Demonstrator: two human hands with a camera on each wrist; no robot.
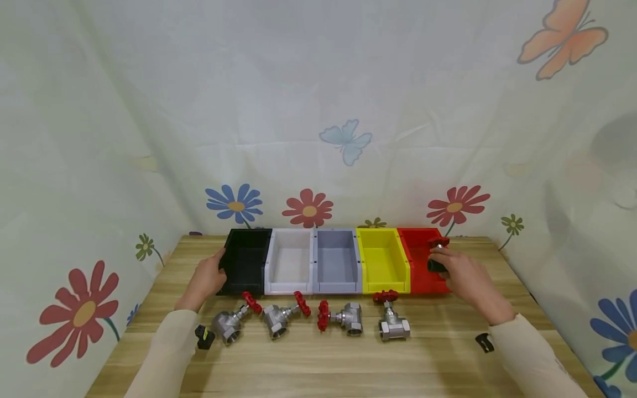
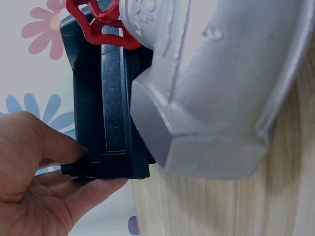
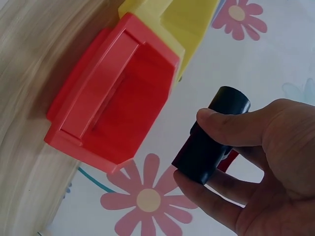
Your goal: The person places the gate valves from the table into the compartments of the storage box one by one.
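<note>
Pale cloth printed with flowers and butterflies [image 1: 278, 83] hung behind a wood-grain table [image 1: 318, 367].

One black, tube-bodied valve with a red handwheel [image 3: 207, 150] lay between the thumb and fingertips of the person's right hand [image 1: 465, 276], part of its wheel showing behind the body; it was seen against the open-topped red plastic bin [image 3: 108, 88] in the head view, apart from its walls in the right wrist view. That grasp was closed just to the body's width, thumb opposing fingers. The left hand [image 1: 205, 279] pinched the end wall of an open-topped black plastic bin [image 2: 106, 169]. Four silver metal valves with red handwheels [image 1: 352, 319] lay on the table before the bins.
</note>
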